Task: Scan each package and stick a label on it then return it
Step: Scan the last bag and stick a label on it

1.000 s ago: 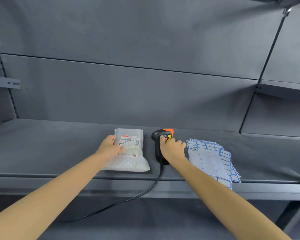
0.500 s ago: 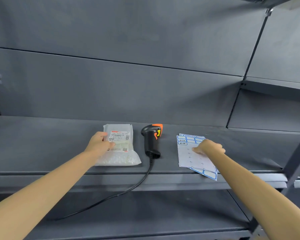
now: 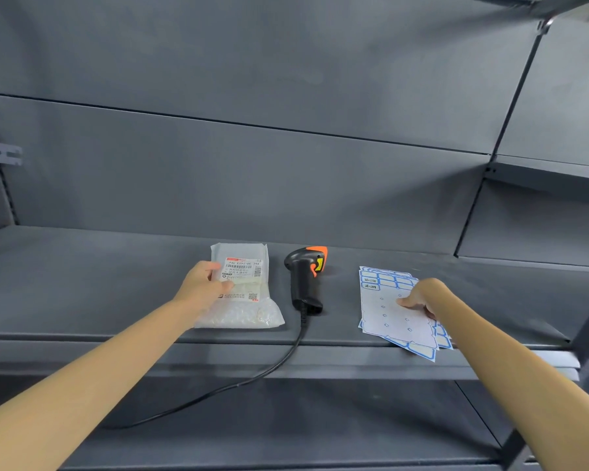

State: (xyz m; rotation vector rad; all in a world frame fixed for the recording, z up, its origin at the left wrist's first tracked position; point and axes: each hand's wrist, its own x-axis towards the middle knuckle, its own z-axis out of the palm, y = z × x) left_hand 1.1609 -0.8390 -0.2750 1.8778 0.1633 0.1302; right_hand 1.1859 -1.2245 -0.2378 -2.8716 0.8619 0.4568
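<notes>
Closest in, a black cable (image 3: 252,379) hangs off the front lip of the grey shelf (image 3: 82,283) and drops away below. Just above that edge, on the right, sits a loose stack of label sheets (image 3: 386,314), blue-bordered stickers, the lower corners poking out over the lip. The right hand (image 3: 420,297) is on top of the uppermost sheet, fingers curled down onto the paper; whether it has pinched a sticker free or is only pressing there, I cannot tell. Over on the left, the left hand (image 3: 203,285) rests on the package (image 3: 242,294), a clear padded bag lying flat on the shelf, thumb across its printed shipping slip, fingers bent along the left edge, steadying it. Between the two lies the scanner (image 3: 305,282), black with an orange nose, on its side, nobody touching it. Behind, bare grey back panels. My read: scanning looks dealt with and this is the labelling step. Next it calls for peeling one sticker cleanly, carrying it across past the scanner and pressing it onto the bag, clear of the barcode
</notes>
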